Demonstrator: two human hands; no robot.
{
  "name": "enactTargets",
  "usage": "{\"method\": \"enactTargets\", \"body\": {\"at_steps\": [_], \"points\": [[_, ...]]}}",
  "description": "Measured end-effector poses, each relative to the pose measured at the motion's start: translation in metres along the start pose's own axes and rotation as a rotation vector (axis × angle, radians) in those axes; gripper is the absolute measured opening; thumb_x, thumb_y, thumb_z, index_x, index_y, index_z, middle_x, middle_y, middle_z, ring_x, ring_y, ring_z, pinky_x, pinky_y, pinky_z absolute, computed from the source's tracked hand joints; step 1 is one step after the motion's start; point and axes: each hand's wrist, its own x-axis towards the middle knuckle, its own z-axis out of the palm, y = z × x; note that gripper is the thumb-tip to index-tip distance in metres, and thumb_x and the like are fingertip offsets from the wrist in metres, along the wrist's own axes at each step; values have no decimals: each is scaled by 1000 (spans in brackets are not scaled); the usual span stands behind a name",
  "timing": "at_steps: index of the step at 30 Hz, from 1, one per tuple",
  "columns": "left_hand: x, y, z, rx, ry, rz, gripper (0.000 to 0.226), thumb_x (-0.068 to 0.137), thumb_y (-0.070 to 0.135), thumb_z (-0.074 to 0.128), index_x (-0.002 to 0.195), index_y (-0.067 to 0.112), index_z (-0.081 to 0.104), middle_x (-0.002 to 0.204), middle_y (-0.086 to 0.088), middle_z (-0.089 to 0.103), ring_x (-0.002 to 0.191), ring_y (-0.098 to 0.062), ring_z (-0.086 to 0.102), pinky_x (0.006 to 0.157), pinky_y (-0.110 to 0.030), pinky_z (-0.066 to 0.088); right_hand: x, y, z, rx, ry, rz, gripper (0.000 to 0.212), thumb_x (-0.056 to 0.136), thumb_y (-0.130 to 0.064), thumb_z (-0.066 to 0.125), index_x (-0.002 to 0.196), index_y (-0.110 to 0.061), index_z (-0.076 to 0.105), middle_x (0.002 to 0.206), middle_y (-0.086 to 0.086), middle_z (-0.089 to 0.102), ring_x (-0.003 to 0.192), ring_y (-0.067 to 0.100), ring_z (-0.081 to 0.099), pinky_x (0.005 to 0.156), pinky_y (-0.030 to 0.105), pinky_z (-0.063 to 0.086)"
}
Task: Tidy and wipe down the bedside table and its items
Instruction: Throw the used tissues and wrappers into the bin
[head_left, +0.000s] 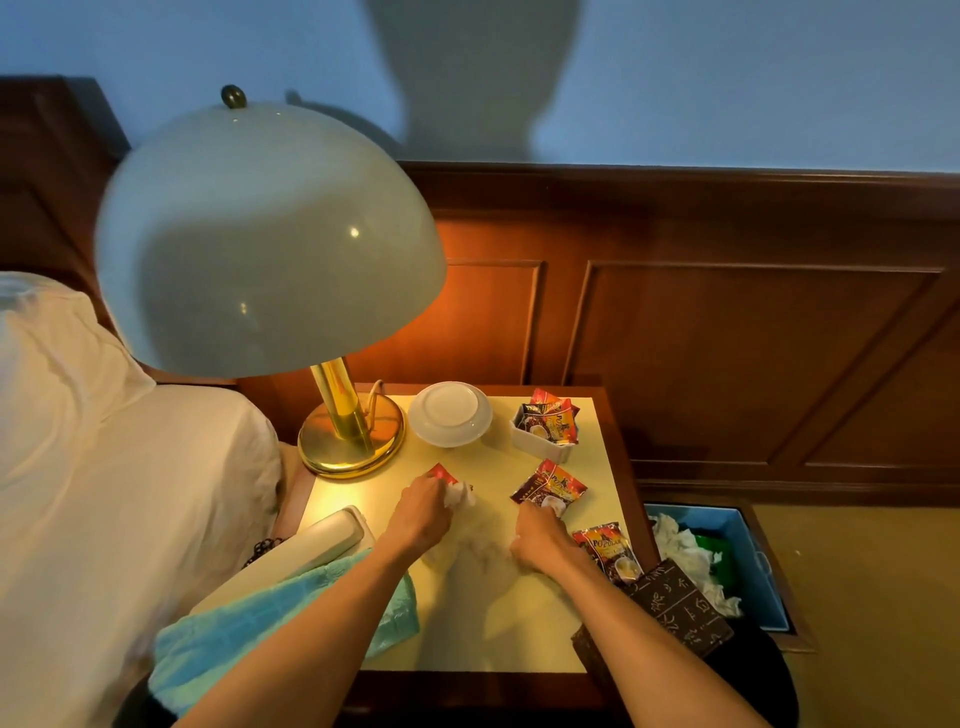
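Hands over the pale counter, both arms reaching in from the near edge. Left hand is curled round a crumpled white tissue, with a red sachet touching it at the fingertips. Right hand has curled fingers pinching the near edge of a second sachet. A third sachet lies just beside the right wrist, near the counter's right edge. White holder at the back right carries more sachets. Upturned saucer sits between the holder and the brass lamp. White phone lies at the left edge, with a teal cloth just in front of it, under the left forearm. Dark patterned box sits at the front right corner. Blue bin on the floor to the right holds crumpled tissues.
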Motion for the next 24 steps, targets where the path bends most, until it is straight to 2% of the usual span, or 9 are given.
{"method": "enactTargets", "body": {"at_steps": [2,4,7,10,14,17,21,24], "points": [[1,0,-6,-21,19,-8,19,90,16,62,107,9,67,107,-11,67,91,-29,62,74,-33,49,0,0,-4,28,15,-19,39,90,-10,57,127,-6,48,129,16,52,116,33,53,88,36,47],[2,0,-14,-22,39,-15,19,89,11,62,105,6,69,102,-13,68,89,-33,64,74,-35,51,-2,-1,-7,44,43,-59,35,92,-18,55,124,-6,52,126,15,53,114,33,53,85,35,46],[4,-2,-22,-16,58,-27,19,85,8,63,102,3,71,94,-14,70,80,-30,66,72,-38,57,-3,-4,-7,12,81,-50,29,94,-19,52,116,-2,62,121,18,59,107,34,59,74,33,44],[1,-2,-25,-25,74,-21,19,84,7,64,100,4,71,92,-13,70,77,-27,66,72,-39,58,-9,-8,-7,19,109,-9,32,96,-17,47,120,1,61,123,18,59,108,32,60,72,32,42],[-3,-2,-27,-58,79,-6,17,84,8,65,100,4,72,88,-11,69,73,-25,66,70,-40,59,-14,-10,-7,56,128,-12,49,99,-38,36,111,0,65,118,18,63,103,29,60,72,30,39],[-5,1,-30,-90,94,0,16,85,9,67,100,5,71,90,-11,70,74,-24,67,71,-41,60,-13,-8,-5,56,102,-36,53,94,-50,45,105,-4,67,109,13,66,97,27,63,69,30,41],[-11,5,-33,-121,93,3,18,85,9,68,103,5,71,90,-10,68,74,-23,67,71,-40,60,-13,-18,5,15,99,-65,54,91,-54,54,118,-7,61,118,14,64,105,30,62,77,34,46],[-18,8,-35,-107,80,-5,18,85,8,67,103,4,71,90,-11,69,75,-24,67,71,-39,60,-16,-26,19,-22,96,-60,50,94,-48,51,127,-10,50,128,14,56,117,32,55,89,36,45]]}}
